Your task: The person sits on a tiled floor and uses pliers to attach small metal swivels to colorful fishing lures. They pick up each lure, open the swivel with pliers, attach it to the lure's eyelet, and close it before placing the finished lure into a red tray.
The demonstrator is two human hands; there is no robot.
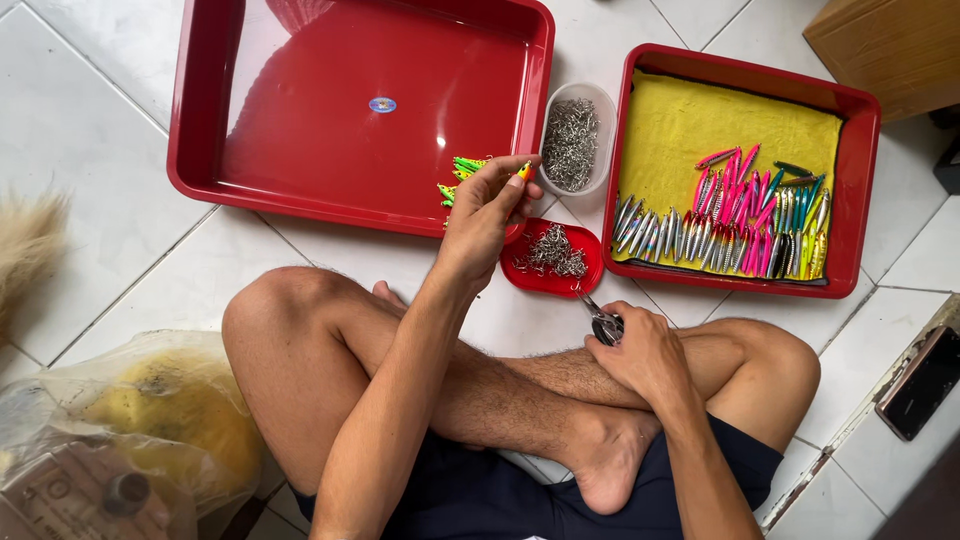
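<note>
My left hand (487, 207) is raised over the near edge of the big red tray (200, 120), pinching a small yellow and orange fishing lure (524, 171). A few green and yellow lures (458, 176) lie in that tray just left of the fingers. My right hand (645, 352) rests on my crossed legs, closed on small metal pliers (603, 324). A small red lid (585, 277) with a heap of metal hooks lies on the floor between the two hands.
A clear tub (600, 100) of hooks stands between the trays. The right red tray (858, 190) has a yellow cloth and rows of silver, pink and green lures. A phone (920, 380) lies at right, a plastic bag (130, 430) at lower left, a cardboard box (890, 45) top right.
</note>
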